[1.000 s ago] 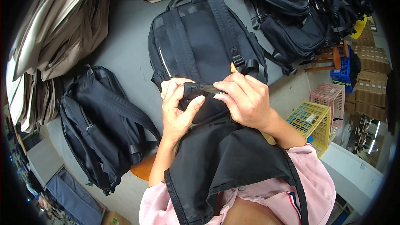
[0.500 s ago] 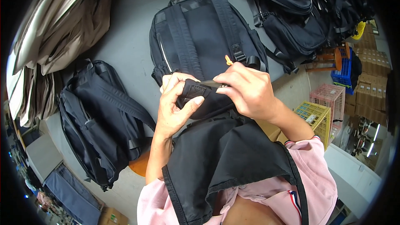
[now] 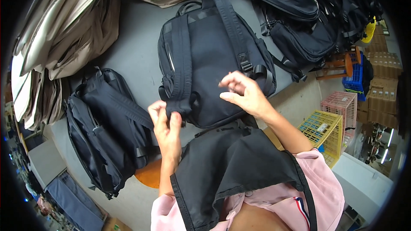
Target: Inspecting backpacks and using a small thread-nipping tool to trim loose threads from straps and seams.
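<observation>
A black backpack (image 3: pixel 214 55) lies on the grey table with its shoulder straps facing up. Beside the lower end of its left shoulder strap (image 3: pixel 183 60), my left hand (image 3: pixel 166 130) is open, thumb and fingers apart. The loose dark strap end (image 3: pixel 179 105) sits right by those fingertips; whether they touch is unclear. Over the lower right of the back panel hovers my right hand (image 3: pixel 248 96), fingers curled in. Something small and dark shows between them, too blurred to name. A buckle (image 3: pixel 246 65) on the right strap lies just beyond this hand.
Another black backpack (image 3: pixel 111 124) lies at the left table edge. Beige fabric pieces (image 3: pixel 72 25) are heaped at the far left, black bags (image 3: pixel 299 21) at the far right. Yellow (image 3: pixel 321 132) and pink crates (image 3: pixel 342 102), a wooden stool (image 3: pixel 342 64) and cartons (image 3: pixel 383 85) stand right.
My left hand has let go of the dark strap end, which dropped onto the backpack, and moved down and left. My right hand has drawn away from it; the orange loop no longer shows clearly.
</observation>
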Tool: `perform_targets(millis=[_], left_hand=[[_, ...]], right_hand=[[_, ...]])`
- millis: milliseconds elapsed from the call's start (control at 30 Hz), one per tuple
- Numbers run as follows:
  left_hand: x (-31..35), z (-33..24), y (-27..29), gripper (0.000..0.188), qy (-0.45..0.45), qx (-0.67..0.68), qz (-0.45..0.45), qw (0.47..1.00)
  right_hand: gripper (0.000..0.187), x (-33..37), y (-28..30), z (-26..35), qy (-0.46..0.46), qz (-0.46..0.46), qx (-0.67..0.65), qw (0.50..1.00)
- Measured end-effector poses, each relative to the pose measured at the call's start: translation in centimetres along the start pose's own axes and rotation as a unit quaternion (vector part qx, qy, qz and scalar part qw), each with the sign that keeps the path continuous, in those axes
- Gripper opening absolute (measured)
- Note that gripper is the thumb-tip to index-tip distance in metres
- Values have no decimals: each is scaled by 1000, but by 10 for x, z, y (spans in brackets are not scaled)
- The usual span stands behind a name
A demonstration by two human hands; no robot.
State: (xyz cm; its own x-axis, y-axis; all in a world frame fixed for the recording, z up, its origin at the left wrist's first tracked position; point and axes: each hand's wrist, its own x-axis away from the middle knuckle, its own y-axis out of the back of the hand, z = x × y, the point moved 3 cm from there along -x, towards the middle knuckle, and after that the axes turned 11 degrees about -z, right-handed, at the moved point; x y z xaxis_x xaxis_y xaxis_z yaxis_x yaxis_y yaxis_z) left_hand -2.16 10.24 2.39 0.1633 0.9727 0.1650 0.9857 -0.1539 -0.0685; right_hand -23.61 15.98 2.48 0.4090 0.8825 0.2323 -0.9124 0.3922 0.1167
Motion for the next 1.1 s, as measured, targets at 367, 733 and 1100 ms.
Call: perform_targets(millis=[367,733,1100], left_hand=[[28,42,-39,36,422,488,202,737],[5,-30,-51,28,-464,-259,53,846],[-8,0,-48,33,-39,19,195,980]], right_hand=[[31,-20,-50,-6,-198,104,-345,911],[37,-38,-45,10,59,-49,-91,993],[17,10,-15,25,130,-105,83,982]])
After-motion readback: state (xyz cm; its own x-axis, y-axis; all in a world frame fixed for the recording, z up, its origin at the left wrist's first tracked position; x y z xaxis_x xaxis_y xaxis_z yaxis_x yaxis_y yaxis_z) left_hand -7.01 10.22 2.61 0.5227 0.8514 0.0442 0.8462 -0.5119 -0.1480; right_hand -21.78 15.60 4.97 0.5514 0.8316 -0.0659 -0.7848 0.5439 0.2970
